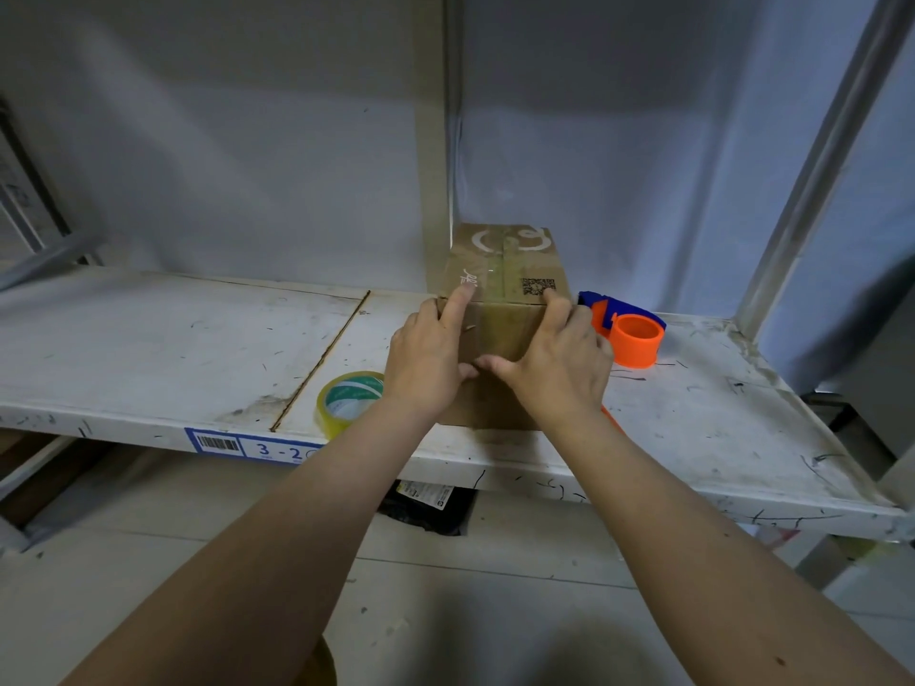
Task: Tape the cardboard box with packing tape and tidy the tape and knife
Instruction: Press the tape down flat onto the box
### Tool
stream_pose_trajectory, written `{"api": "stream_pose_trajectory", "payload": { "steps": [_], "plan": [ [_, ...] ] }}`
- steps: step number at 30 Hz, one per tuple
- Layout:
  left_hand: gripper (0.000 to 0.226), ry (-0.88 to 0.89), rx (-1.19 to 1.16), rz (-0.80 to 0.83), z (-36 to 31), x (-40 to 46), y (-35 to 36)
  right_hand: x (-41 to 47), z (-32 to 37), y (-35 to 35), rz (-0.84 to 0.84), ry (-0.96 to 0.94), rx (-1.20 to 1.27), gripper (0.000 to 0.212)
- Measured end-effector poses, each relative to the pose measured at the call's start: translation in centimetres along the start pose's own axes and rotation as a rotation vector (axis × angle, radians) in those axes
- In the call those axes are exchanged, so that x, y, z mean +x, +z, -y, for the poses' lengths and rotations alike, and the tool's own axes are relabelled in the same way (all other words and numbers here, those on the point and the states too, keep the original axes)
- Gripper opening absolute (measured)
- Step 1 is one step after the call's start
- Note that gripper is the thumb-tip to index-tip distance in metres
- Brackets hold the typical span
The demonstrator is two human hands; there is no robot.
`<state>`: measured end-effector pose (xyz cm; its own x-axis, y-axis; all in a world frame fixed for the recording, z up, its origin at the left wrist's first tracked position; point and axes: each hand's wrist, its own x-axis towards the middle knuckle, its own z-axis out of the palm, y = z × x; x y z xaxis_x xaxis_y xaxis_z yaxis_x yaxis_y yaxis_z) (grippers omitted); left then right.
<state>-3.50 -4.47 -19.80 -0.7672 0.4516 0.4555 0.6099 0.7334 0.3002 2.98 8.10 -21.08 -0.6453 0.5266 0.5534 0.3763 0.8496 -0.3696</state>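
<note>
A brown cardboard box (502, 267) stands on the white shelf (198, 349), its flaps closed, a strip of tape running along the top seam and down the near face. My left hand (428, 361) presses against the box's near left edge, index finger reaching onto the top. My right hand (557, 361) presses the near right side, index finger on the top edge by a printed QR code. Both thumbs meet on the front face. A roll of clear packing tape (346, 401) lies flat left of the box. An orange sliver (608, 415), possibly the knife, peeks out beside my right wrist.
An orange and blue tape dispenser (626, 331) sits right of the box. A vertical shelf post (435, 141) rises just behind the box, and a metal upright (812, 156) stands at the right. A blue "3-2" label (252, 445) marks the shelf's front edge. Dark packages (428, 505) lie below.
</note>
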Motion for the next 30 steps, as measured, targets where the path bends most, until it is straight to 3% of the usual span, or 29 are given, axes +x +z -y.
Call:
{"api": "stream_pose_trajectory", "payload": {
  "steps": [6,11,14,18,23,30],
  "plan": [
    [0.097,0.005,-0.039,0.017,-0.1,0.0,-0.2,0.1,-1.0,-0.1,0.044,-0.090,-0.031,0.104],
    [0.078,-0.028,-0.080,-0.031,-0.4,0.2,-0.1,0.5,-1.4,-1.0,-0.029,-0.052,0.162,0.060],
    [0.061,-0.048,-0.061,-0.105,-0.6,0.4,0.3,0.7,-1.2,-0.9,-0.057,-0.052,0.147,0.054],
    [0.065,-0.051,-0.038,-0.091,-0.5,0.7,0.6,0.9,-1.7,-0.9,-0.015,-0.073,0.131,0.060],
    [0.094,-0.028,0.044,-0.060,0.0,0.1,1.0,0.0,-2.6,-0.3,0.102,-0.157,0.040,0.097],
    [0.093,-0.045,0.097,-0.077,0.3,2.2,1.7,1.8,-2.2,0.9,0.110,-0.100,0.093,0.094]
  ]
}}
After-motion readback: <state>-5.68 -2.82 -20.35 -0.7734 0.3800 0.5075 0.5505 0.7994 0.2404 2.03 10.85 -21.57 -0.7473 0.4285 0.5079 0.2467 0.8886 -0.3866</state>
